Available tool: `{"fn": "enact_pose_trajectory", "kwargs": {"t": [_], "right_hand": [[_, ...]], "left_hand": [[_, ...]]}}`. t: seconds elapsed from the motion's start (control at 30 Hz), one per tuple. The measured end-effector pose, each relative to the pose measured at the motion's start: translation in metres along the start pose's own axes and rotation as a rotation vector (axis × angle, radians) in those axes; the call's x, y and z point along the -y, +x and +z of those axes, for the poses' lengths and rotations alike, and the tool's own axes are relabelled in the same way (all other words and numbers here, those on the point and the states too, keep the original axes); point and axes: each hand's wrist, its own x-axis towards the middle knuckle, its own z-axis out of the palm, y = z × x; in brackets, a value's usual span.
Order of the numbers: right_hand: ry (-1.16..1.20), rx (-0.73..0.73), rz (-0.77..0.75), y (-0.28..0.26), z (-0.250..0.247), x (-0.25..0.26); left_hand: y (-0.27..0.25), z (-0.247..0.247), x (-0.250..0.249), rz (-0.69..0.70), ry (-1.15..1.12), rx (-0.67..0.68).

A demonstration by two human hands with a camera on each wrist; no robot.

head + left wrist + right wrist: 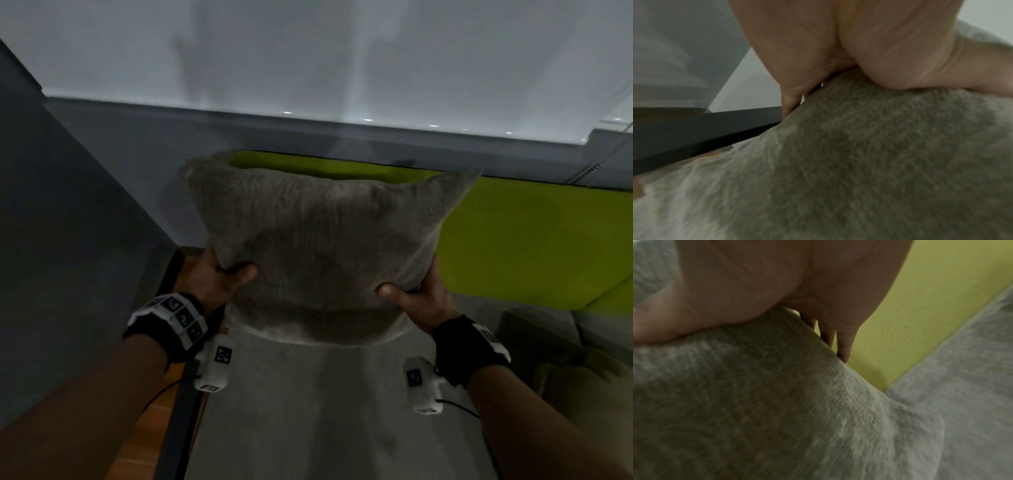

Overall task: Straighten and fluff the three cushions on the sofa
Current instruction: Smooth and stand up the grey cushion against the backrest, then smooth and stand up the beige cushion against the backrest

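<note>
Standing upright in front of the person, a grey-brown fuzzy cushion (325,246) is held by its two lower sides above the grey sofa seat (308,411); its bottom edge sits at or just over the seat, and contact cannot be told. The left hand (219,277) has its grip clamped on the cushion's lower left side, thumb (245,272) on the near face and fingers behind. The left wrist view shows the palm (838,48) pressed into the pile with a fingertip (789,104) curling past the edge. The right hand (419,298) is clamped the same way on the lower right side, thumb (388,290) in front; in the right wrist view its fingers (844,345) reach round behind the fabric (777,402). Both upper corners of the cushion stick up as soft points. Behind it runs the lime-green sofa back (531,240), with a grey wall panel (137,154) and white wall (308,51) above. At lower right another dull cushion (582,387) lies on the seat. A dark sofa frame edge (178,394) and wooden floor (154,421) show at left.
</note>
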Motion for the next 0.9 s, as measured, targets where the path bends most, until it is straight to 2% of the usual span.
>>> {"fn": "enact_pose_trajectory", "kwargs": {"t": [0.17,0.3,0.37,0.47,0.57,0.7,0.8,0.83,0.9], "right_hand": [[-0.015,-0.05,0.021,-0.015,0.011,0.003],[0.009,0.058,0.128,-0.019,0.027,-0.01],[-0.038,0.034,0.174,-0.013,0.032,-0.013],[-0.058,-0.014,0.205,-0.003,0.037,-0.014],[-0.116,-0.009,0.238,-0.004,0.035,-0.008],[-0.241,0.038,0.263,-0.026,0.019,0.009],[-0.505,0.076,0.182,-0.058,-0.006,0.015],[-0.602,0.076,0.156,-0.072,-0.019,0.013],[-0.686,0.046,0.106,-0.11,-0.049,0.006]], "left_hand": [[0.002,-0.017,0.016,-0.001,-0.1,-0.022],[-0.007,-0.013,0.024,0.046,0.053,-0.03],[-0.003,-0.006,0.027,-0.009,0.128,-0.064],[0.005,0.001,0.026,-0.137,0.092,-0.102],[0.001,-0.001,0.023,-0.152,0.156,-0.097],[-0.033,-0.002,0.003,0.059,0.134,-0.209],[-0.074,0.002,-0.024,0.243,0.388,-0.36],[-0.089,0.009,-0.033,0.329,0.453,-0.372],[-0.116,0.033,-0.052,0.491,0.485,-0.268]]}}
